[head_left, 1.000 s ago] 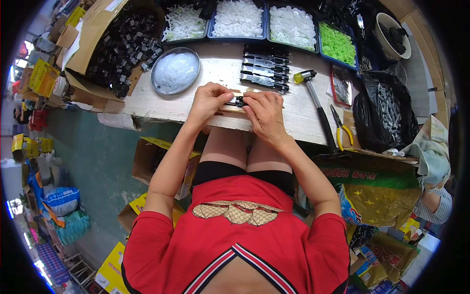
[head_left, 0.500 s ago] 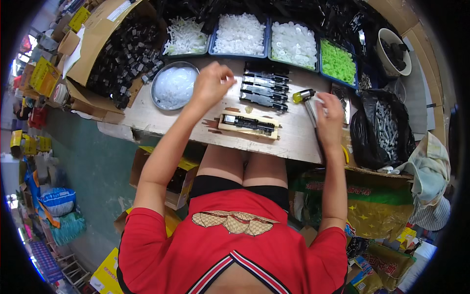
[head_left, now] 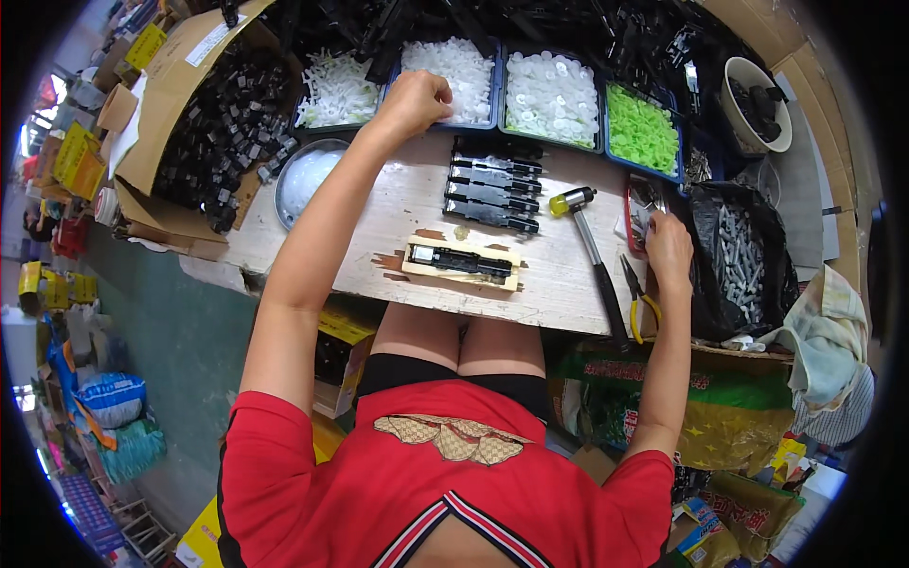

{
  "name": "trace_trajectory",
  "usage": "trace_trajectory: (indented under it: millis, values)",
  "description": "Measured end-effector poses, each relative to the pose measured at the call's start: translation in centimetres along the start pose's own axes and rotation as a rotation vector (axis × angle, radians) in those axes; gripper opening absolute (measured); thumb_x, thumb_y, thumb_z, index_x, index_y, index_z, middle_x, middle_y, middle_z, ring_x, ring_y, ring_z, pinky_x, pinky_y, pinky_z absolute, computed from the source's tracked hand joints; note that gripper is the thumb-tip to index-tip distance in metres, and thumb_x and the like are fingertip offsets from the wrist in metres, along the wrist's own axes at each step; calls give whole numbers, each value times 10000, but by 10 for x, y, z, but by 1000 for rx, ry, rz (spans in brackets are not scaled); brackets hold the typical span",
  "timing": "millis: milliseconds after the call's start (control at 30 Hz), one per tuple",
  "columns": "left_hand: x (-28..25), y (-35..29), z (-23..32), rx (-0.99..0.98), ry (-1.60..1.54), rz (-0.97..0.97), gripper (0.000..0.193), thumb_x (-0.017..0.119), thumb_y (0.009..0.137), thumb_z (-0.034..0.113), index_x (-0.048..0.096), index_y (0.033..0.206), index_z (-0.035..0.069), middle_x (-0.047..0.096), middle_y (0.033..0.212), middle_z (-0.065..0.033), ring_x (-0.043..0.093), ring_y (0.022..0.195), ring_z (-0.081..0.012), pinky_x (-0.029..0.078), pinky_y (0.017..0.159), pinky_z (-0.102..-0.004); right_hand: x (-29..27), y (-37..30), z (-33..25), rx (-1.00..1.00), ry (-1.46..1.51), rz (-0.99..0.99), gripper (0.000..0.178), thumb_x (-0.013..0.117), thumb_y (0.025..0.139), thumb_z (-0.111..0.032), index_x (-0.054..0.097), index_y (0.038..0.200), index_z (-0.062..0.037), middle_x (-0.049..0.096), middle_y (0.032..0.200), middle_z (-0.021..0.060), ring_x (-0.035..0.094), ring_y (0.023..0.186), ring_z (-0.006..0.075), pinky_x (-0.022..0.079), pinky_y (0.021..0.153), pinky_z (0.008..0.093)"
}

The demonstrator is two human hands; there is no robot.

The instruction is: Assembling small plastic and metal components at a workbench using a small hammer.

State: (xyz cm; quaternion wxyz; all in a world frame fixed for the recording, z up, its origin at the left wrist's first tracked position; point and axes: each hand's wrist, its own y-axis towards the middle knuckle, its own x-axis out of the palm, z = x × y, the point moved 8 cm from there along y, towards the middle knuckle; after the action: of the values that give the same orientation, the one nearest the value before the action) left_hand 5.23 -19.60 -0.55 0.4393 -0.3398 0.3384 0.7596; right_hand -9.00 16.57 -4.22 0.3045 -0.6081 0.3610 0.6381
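My left hand (head_left: 417,102) is at the near edge of a blue bin of small white plastic parts (head_left: 459,83), its thumb and fingers pinched together; what they hold, if anything, is hidden. My right hand (head_left: 670,251) reaches its closed fingertips into a small red tray (head_left: 629,222) of small parts, and I cannot make out what they grip. Between my arms, a black assembly lies in a pale wooden jig (head_left: 462,278). Behind it several black assemblies with silver plates (head_left: 494,182) lie in a row.
A yellow-headed hammer (head_left: 589,241) and yellow-handled pliers (head_left: 646,308) lie left of my right hand. Along the back stand bins of white discs (head_left: 552,93) and green parts (head_left: 643,134). A round metal dish (head_left: 301,185), a carton of black parts (head_left: 204,156) and a black bag (head_left: 705,284) flank them.
My left hand has moved forward from beside the dish to the bin of white parts. My right hand has moved right and nearer, from beside the hammer to the red tray.
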Motion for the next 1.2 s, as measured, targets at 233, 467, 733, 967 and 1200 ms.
trace_trajectory:
  millis: [233,467,733,967,1200]
  values:
    - [-6,0,6,42,57,-138,263,661,636,22,654,898,3,623,705,-120,600,616,-203,478,572,-308,-7,0,-2,-26,61,28,163,460,753,-16,591,849,1,592,870,232,590,776,408,475,695,471]
    - [-10,-1,2,17,25,-90,261,591,668,-11,654,921,5,622,712,-136,607,647,-229,485,605,-312,-2,2,0,-30,54,37,151,471,727,-12,582,829,-3,586,872,226,583,792,408,462,706,478]
    - [-24,-44,-18,-258,-998,26,216,541,799,-36,602,1004,-65,609,817,-109,613,700,-166,526,616,-261,-21,-9,1,-61,456,171,138,504,750,-26,576,863,10,567,851,196,568,769,327,456,682,382]
    - [1,-122,27,-167,-1469,-3,158,605,765,-57,613,923,-45,633,828,-126,641,737,-193,554,671,-318,-28,-37,-70,-64,1347,-62,82,532,856,-55,583,917,-32,577,815,-8,526,684,67,409,612,188]
    - [36,-181,54,-318,-1482,-57,179,593,807,-14,597,984,-37,623,852,-115,631,717,-168,554,627,-284,-57,-80,-199,-513,1397,-122,81,562,797,22,564,867,-19,538,828,56,524,736,137,422,636,244]
